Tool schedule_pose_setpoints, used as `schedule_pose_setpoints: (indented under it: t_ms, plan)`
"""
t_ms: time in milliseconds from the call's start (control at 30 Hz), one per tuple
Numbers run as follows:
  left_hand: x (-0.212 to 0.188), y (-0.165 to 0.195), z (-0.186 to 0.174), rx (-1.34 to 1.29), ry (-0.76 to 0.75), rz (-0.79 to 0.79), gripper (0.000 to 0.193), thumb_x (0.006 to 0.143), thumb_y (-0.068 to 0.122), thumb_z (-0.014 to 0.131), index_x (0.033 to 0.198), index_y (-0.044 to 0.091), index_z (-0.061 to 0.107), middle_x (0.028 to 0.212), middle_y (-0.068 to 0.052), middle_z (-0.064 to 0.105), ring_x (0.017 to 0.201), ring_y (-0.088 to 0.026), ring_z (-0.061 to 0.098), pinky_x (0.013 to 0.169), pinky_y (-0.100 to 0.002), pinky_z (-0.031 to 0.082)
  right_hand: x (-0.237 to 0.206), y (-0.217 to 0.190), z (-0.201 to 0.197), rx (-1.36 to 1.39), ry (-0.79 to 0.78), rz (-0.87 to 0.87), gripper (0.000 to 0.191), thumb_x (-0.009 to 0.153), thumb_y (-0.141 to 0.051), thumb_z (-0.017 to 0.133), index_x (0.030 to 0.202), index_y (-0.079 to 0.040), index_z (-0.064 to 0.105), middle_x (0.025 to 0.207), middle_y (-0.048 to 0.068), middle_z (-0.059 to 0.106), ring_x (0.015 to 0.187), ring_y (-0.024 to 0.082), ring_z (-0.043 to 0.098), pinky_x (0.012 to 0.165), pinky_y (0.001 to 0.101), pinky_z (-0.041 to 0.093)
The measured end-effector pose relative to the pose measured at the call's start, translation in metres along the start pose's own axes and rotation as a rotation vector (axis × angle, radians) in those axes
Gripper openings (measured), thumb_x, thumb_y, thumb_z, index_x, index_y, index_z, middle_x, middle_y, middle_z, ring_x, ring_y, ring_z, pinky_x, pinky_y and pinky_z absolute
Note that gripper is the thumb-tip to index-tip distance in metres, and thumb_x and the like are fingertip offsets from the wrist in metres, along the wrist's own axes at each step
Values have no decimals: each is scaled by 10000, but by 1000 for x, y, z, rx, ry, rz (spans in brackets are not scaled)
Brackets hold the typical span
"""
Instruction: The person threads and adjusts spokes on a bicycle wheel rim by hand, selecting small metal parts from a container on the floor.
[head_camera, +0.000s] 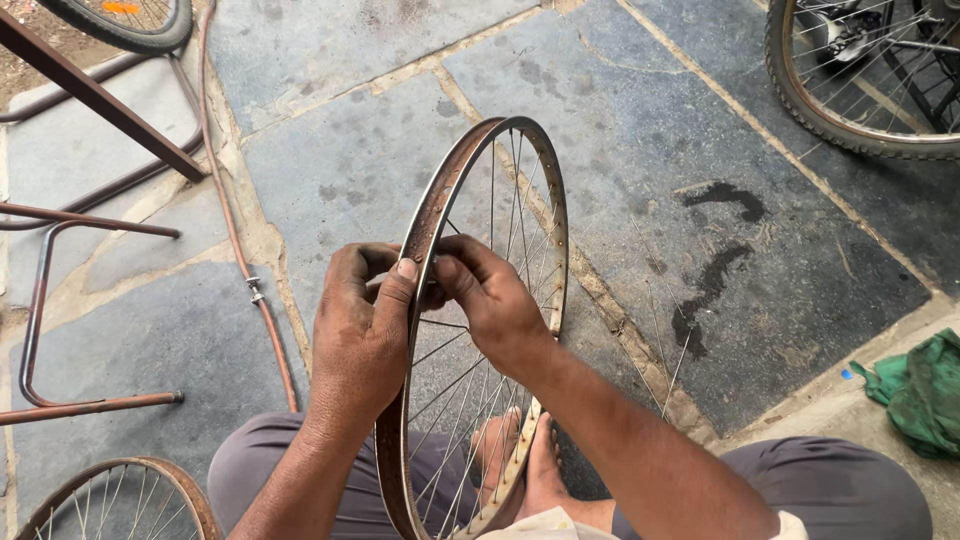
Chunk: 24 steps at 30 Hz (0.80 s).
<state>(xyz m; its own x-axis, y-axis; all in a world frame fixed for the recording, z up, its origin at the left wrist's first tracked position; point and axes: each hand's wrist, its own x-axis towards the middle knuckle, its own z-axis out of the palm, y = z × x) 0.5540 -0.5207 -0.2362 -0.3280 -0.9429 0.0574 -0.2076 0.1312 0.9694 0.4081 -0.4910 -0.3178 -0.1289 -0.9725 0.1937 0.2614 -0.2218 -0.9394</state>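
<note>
A rusty bicycle wheel rim (533, 165) with thin metal spokes stands upright on edge between my knees, its lower part resting by my bare feet (520, 460). My left hand (360, 330) grips the rim's near edge, thumb pressed on the rusty inner channel. Fingers of my right hand (490, 295) pinch something small at the same spot on the rim; what it is stays hidden between the fingertips. A thin metal piece pokes out beside my left thumb.
A bicycle wheel with tyre (860, 90) lies at the top right. Another rusty rim (120, 500) shows at the bottom left. A brown metal frame (90, 95) and a hose (235, 240) run along the left. A green cloth (920, 390) lies at the right edge. Loose spokes (670, 350) lie on the stone floor.
</note>
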Motion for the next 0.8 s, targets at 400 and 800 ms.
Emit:
schedule_pose_setpoints:
  t_ms: [400, 800]
  plan:
    - [-4, -13, -1, 242, 52, 225, 286, 1030, 214, 653, 1257, 42, 685, 1150, -151, 784, 1113, -234, 750, 1003, -372, 549, 13, -38, -29, -155, -223, 132, 332, 928, -203, 788, 1116, 35, 652, 1013, 81, 719, 988, 155, 684, 908, 317, 595]
    - [6, -16, 1, 27, -121, 126, 458, 1042, 191, 532, 1474, 43, 507, 1536, -173, 554, 1452, -291, 512, 1181, -412, 387, 6, -31, 32, -637, 289, -12, 213, 950, -204, 701, 1077, -44, 638, 820, 47, 735, 623, 122, 728, 536, 271, 636]
